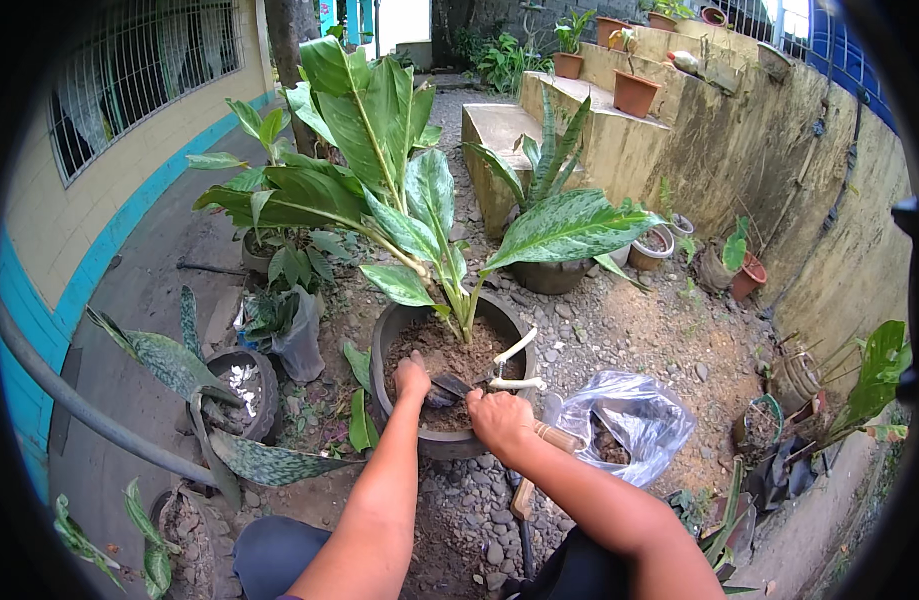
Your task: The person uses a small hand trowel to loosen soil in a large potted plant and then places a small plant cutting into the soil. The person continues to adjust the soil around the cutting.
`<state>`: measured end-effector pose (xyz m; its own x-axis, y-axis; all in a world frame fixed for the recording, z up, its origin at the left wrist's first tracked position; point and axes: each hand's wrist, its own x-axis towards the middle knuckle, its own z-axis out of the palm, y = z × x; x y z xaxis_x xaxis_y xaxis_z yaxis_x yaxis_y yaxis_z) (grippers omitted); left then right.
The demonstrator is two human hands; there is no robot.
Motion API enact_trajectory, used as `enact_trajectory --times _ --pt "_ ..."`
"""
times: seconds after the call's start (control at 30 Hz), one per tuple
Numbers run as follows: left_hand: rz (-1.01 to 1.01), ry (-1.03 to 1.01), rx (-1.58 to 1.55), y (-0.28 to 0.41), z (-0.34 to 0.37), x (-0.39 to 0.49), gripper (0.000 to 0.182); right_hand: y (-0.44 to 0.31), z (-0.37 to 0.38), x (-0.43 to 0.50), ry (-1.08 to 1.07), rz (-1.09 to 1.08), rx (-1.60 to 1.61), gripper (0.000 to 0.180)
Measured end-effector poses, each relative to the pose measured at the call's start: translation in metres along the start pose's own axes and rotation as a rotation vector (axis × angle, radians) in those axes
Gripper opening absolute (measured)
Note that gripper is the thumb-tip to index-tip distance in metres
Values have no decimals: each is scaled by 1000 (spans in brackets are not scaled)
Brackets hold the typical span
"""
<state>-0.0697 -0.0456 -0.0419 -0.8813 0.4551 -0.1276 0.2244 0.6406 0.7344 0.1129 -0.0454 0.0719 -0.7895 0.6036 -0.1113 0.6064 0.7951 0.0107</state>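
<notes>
A leafy plant with variegated leaves (429,232) stands in a round dark pot (453,445) filled with brown soil (459,349). My right hand (500,420) is closed around a hand trowel, whose dark blade (450,385) rests at the soil near the pot's front; a ribbed wooden handle end (558,436) shows beyond the hand. My left hand (412,377) touches the soil at the pot's left side, close to the blade, with its fingers partly hidden. Pruning shears with whitish handles (515,364) lie on the pot's right rim.
An open clear plastic bag (632,420) with soil lies right of the pot. A wooden tool handle (522,499) is on the gravel. A potted snake plant (166,364) is at left, its long leaf reaching towards my left arm. Concrete steps (497,131) rise behind.
</notes>
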Motion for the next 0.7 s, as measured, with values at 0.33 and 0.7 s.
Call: enact_trajectory --times 0.33,0.7 --pt "-13 6 -24 10 -6 -9 52 33 -31 22 -157 76 201 24" --pt "-59 11 -72 9 -3 -10 51 -13 -19 -1 -3 -2 -226 16"
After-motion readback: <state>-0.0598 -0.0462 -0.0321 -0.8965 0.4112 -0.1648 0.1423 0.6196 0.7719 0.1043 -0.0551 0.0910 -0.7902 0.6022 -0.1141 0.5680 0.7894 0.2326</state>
